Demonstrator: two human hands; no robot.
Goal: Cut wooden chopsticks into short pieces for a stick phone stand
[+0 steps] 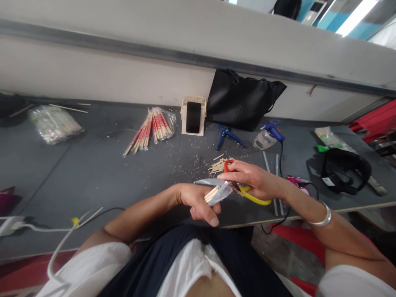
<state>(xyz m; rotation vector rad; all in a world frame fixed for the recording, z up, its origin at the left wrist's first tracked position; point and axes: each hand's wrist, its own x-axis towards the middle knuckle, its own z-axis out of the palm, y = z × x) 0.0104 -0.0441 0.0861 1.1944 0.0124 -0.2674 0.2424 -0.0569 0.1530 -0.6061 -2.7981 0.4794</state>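
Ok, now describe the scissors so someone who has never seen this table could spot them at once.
Start at the dark grey table and look around the middle of its near edge. The right grip holds the scissors there, blades open. Unlike the plain pale sticks beside them, they have metal blades and mismatched handles, one red-orange, one yellow.

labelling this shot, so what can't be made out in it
All in the head view:
- Held sticks: their far ends, hidden by the left hand.
- Scissors: part of the handles, covered by the right hand.
- Bag: any contents, hidden by its black sides.
- Red wrappers: print too small and blurred.
- Purple item: cut off by the left edge.
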